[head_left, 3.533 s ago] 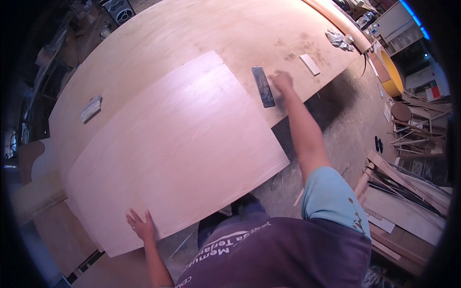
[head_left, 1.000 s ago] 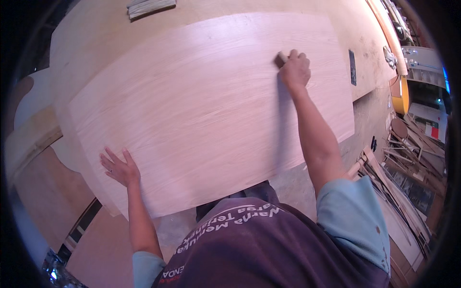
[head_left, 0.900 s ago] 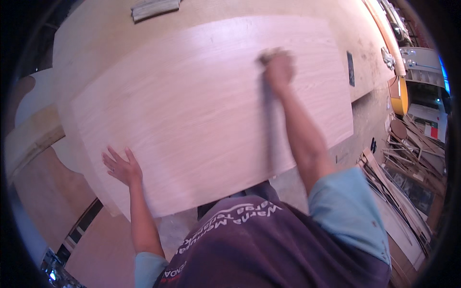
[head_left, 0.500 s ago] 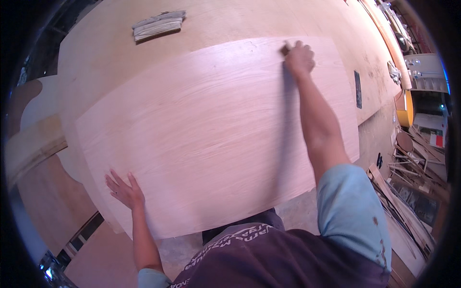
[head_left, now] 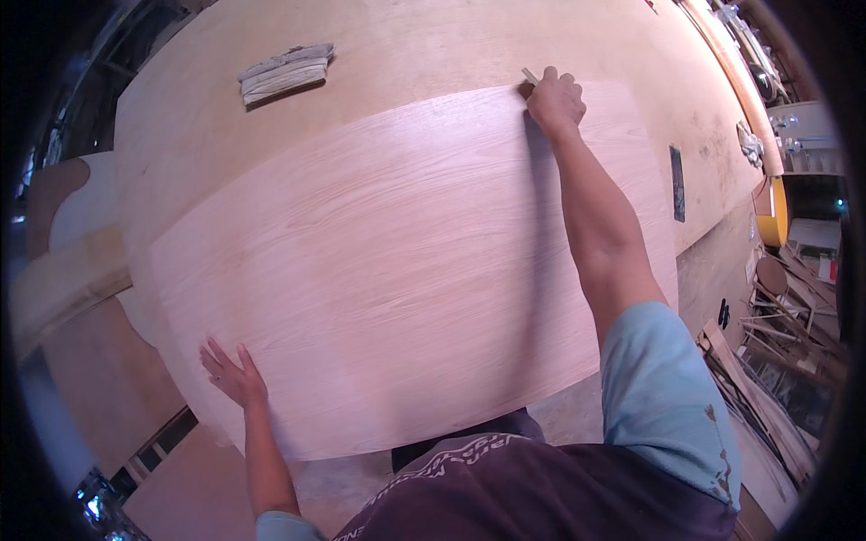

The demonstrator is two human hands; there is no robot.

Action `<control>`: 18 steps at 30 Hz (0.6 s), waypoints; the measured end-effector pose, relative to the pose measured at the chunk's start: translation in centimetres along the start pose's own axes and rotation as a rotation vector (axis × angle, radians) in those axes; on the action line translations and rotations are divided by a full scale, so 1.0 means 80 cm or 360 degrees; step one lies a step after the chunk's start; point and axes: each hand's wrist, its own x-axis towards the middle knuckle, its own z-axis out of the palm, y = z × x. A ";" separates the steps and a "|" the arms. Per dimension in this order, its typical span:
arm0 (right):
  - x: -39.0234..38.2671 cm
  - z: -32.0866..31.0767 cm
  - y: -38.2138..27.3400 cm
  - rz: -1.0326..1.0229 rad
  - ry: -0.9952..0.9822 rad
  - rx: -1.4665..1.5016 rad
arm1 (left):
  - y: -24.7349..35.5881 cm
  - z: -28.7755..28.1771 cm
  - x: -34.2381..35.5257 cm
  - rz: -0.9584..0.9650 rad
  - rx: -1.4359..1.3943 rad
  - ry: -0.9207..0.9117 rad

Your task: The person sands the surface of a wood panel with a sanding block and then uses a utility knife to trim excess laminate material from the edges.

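A large pale wood-grained panel (head_left: 379, 261) lies flat before me on a wider, tan sheet. My right hand (head_left: 557, 101) reaches out to the panel's far edge, fingers closed on a small flat block (head_left: 526, 85). That block has a pale strip sticking up and a dark brown side; the fingers cover the rest, so its exact kind is unclear. At the panel's near left part rests my left hand (head_left: 234, 374), flat on the surface with fingers spread and holding nothing.
Beyond the panel, a folded greyish-white cloth-like bundle (head_left: 287, 76) lies on the tan sheet (head_left: 406, 45). A dark narrow plate (head_left: 677, 184) is to the right. Wood offcuts (head_left: 785, 316) pile up at far right; curved boards (head_left: 90, 194) stand at left.
My right hand with the small block has slid slightly away from me, up to the panel's far edge. The whole view has shifted a little. My left hand stays flat in place.
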 end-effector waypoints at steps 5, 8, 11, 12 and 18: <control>-0.116 0.080 -0.176 -0.0575 -0.0192 0.0463 | -0.019 0.008 -0.011 -0.0129 0.0018 -0.0037; -0.214 0.013 -0.221 -0.0893 -0.0433 0.0637 | 0.024 -0.002 -0.011 -0.0430 0.0036 -0.0190; -0.134 0.047 -0.114 -0.0541 -0.0071 0.0221 | 0.123 -0.005 -0.036 -0.0425 0.0012 -0.0215; -0.087 0.034 -0.068 -0.0276 -0.0109 0.0167 | 0.139 -0.008 -0.046 -0.0427 0.0017 -0.0189; 0.084 -0.004 0.220 0.0497 0.0099 0.0021 | 0.146 0.009 -0.048 -0.0404 0.0055 -0.0089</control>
